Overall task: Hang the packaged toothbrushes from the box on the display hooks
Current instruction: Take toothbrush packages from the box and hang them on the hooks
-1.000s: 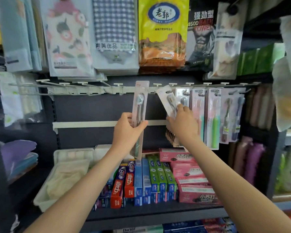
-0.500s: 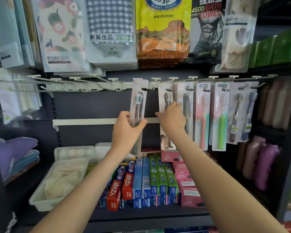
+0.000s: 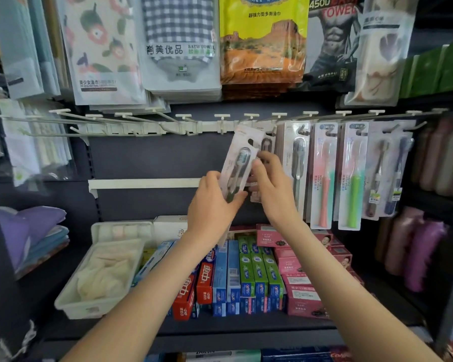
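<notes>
My left hand (image 3: 212,207) grips a packaged grey toothbrush (image 3: 239,163) by its lower half, tilted with its top to the right, just under the white hook rail (image 3: 212,126). My right hand (image 3: 273,190) is beside it, with thumb and fingertips curled on the pack's right edge. Behind the fingers another grey pack (image 3: 266,143) hangs on a hook, mostly hidden. To its right hang a grey pack (image 3: 297,163), a pink one (image 3: 324,178), a green one (image 3: 353,178) and a twin pack (image 3: 387,173).
Bare hooks (image 3: 131,118) run along the rail to the left. Bagged towels (image 3: 178,48) hang above. On the shelf below stand rows of toothpaste boxes (image 3: 246,278) and a white tray (image 3: 100,307). Folded cloths (image 3: 29,231) lie at the far left.
My left hand carried its pack right and tilted it toward the right hand. The right hand dropped a little from the hung pack and now meets the tilted pack. The view shifted closer.
</notes>
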The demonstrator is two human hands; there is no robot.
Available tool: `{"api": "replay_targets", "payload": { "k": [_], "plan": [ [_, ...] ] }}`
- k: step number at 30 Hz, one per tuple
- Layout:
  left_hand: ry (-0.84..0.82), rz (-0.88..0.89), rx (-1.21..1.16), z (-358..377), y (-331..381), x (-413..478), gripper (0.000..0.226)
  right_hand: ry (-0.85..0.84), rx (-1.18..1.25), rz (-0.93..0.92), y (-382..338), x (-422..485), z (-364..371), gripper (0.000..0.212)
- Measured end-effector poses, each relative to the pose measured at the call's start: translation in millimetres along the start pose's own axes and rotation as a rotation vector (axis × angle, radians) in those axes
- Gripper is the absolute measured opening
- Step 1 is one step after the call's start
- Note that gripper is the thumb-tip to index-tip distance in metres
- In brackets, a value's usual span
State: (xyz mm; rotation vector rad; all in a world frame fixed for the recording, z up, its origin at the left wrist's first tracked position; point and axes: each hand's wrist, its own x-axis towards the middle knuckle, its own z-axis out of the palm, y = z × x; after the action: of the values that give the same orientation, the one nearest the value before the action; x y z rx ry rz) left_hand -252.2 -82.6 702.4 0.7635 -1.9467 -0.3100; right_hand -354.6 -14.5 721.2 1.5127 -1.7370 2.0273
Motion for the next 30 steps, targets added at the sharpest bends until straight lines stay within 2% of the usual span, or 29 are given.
{"api": "replay_targets", "payload": {
  "k": [2,4,8,12,17,23,26,28,30],
  "plan": [
    [-0.01,0.044,0.036,2,8,-3,0.055,-0.05,-0.002,0.0,-4,-3,-1,0.034],
    [-0.044,0.094,0.052,4,16,-8,0.057,-0.03,-0.016,0.017,-8,-2,-3,0.044],
    [-0.167,0.129,0.022,11,19,-24,0.088,0.051,0.01,0.024,-11,-1,-15,0.05],
    [-0.172,0.102,-0.004,14,20,-33,0.08,0.111,-0.021,0.031,-11,-7,-17,0.063],
    [-0.091,0.244,-0.003,16,25,-34,0.073,0.197,-0.169,0.012,-11,-15,-3,0.087],
    [-0.283,0.392,-0.055,17,28,-30,0.083,0.187,-0.216,0.115,-16,-1,-19,0.085],
    [-0.211,0.499,0.049,8,23,-17,0.073,0.136,-0.292,0.099,-14,1,-33,0.072],
    [-0.13,0.497,0.149,3,15,-1,0.068,0.068,-0.4,0.049,-10,3,-37,0.063],
    [-0.037,0.476,0.26,-3,7,17,0.067,0.008,-0.539,-0.016,-5,7,-39,0.064]
  ]
}}
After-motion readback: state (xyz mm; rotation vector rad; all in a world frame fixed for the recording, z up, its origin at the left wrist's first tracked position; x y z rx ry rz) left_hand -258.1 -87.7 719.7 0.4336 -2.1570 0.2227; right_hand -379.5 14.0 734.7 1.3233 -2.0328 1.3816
